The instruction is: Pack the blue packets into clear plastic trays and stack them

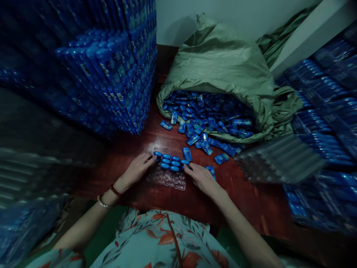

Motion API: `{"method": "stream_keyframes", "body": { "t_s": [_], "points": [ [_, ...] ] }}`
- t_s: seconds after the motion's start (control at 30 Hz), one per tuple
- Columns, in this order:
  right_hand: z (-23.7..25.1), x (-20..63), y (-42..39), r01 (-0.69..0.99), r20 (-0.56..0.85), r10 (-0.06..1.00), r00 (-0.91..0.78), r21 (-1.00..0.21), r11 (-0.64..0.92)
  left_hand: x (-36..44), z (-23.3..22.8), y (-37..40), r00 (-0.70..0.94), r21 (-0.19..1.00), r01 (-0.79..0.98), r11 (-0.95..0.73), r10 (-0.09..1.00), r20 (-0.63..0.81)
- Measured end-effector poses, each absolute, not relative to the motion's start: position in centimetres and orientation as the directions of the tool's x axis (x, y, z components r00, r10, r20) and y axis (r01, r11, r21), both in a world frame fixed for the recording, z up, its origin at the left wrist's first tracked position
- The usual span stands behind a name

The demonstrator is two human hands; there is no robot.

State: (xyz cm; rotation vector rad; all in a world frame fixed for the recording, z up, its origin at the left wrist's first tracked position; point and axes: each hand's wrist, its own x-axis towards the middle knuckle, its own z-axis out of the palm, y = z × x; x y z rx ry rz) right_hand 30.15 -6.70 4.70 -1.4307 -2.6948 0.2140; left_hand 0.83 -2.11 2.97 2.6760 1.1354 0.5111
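Note:
A clear plastic tray with moulded hollows lies on the reddish-brown table in front of me. Small blue packs stand on end in short rows at its far part, their rounded ends up. My left hand has thumb and fingers closed about a blue pack at the left end of the rows. At the right end, my right hand pinches another blue pack. The undersides of these packs and some fingertips are hidden.
Behind the tray, a green woven sack spills loose blue packs onto the table. Wrapped blue packs are stacked high at left and right. Stacked clear trays stand on the right, with more at left.

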Motion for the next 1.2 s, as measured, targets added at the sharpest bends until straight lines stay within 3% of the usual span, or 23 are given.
{"method": "stream_keyframes", "body": {
  "t_s": [0.2, 0.33, 0.43, 0.53, 0.67, 0.73, 0.83, 0.93, 1.0, 1.1, 1.2],
  "points": [
    [5.7, 29.2, -5.3, 0.769, -0.078, 0.769, -0.634, -0.164, 0.618, 1.0, 3.1, -1.8, 0.667, 0.306, 0.671, -0.675, 0.730, 0.148],
    [5.0, 29.2, -5.4, 0.806, -0.090, 0.804, -0.588, -0.154, 0.572, 1.2, 2.6, -2.2, 0.685, 0.303, 0.663, -0.685, 0.718, 0.126],
    [3.6, 29.5, -6.4, 0.836, -0.015, 0.845, -0.535, -0.157, 0.526, 1.9, 3.0, -2.1, 0.710, 0.295, 0.650, -0.700, 0.698, 0.091],
    [2.1, 29.8, -7.1, 0.881, 0.143, 0.924, -0.354, -0.280, 0.381, 2.7, 3.7, -1.8, 0.736, 0.276, 0.639, -0.718, 0.675, 0.051],
    [1.3, 30.3, -5.6, 0.857, 0.241, 0.968, 0.074, -0.511, 0.062, 3.0, 3.8, -1.7, 0.735, 0.254, 0.643, -0.723, 0.675, 0.060],
    [1.4, 30.3, -3.8, 0.851, 0.189, 0.968, 0.164, -0.523, -0.042, 3.0, 3.7, -1.9, 0.732, 0.214, 0.650, -0.730, 0.676, 0.085],
    [2.1, 29.7, -1.1, 0.917, 0.009, 0.995, 0.101, -0.389, -0.090, 2.9, 3.8, -2.4, 0.714, 0.180, 0.662, -0.727, 0.686, 0.143],
    [2.8, 29.3, 0.2, 0.962, -0.190, 0.981, -0.044, -0.273, -0.010, 2.9, 4.0, -1.9, 0.652, 0.246, 0.687, -0.684, 0.730, 0.206],
    [3.0, 29.6, 0.1, 0.964, -0.242, 0.966, -0.087, -0.266, 0.020, 3.1, 3.9, -0.3, 0.551, 0.368, 0.700, -0.612, 0.790, 0.268],
    [2.7, 31.1, -1.1, 0.940, -0.217, 0.976, -0.026, -0.338, -0.050, 3.9, 3.2, 4.2, 0.385, 0.567, 0.688, -0.454, 0.890, 0.246],
    [1.9, 33.0, -3.4, 0.832, -0.143, 0.978, 0.149, -0.517, -0.202, 5.5, 2.1, 10.0, 0.259, 0.609, 0.754, -0.246, 0.964, 0.068]
  ]
}}
